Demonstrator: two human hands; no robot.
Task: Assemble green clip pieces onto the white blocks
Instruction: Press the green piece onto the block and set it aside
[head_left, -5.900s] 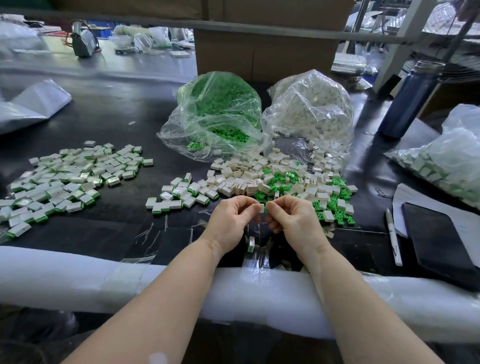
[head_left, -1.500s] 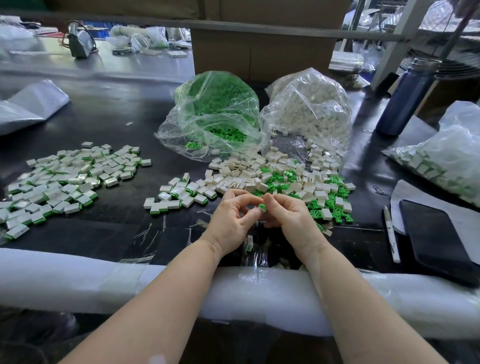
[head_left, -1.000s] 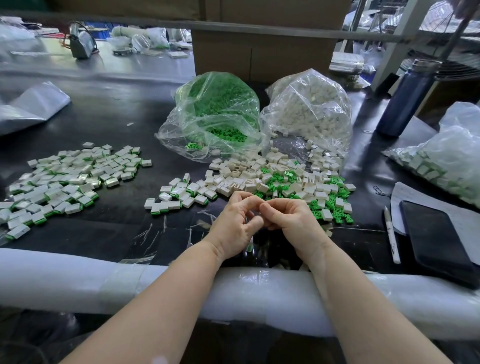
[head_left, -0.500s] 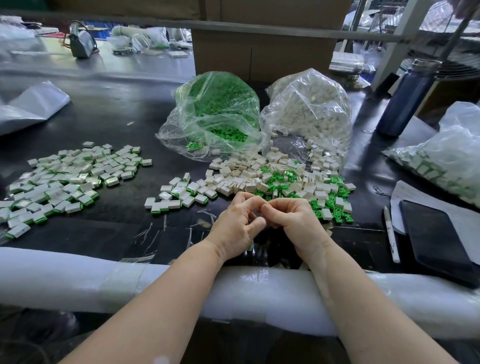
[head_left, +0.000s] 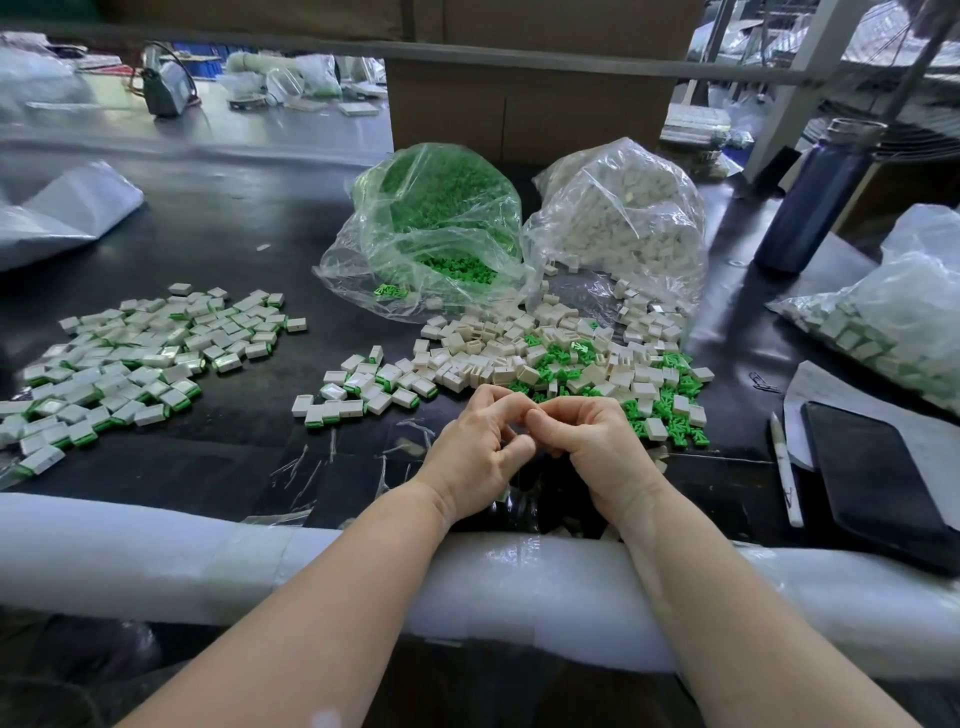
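Both arms are bare with no sleeves, and the left hand (head_left: 475, 457) and right hand (head_left: 597, 447) wear no gloves.

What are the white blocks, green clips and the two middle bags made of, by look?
White blocks: likely moulded plastic, glossy faces, crisp slots.
Green clips: likely moulded plastic, uniform bright colour.
Bags: thin clear plastic film, wrinkled and shiny, contents visible through it.
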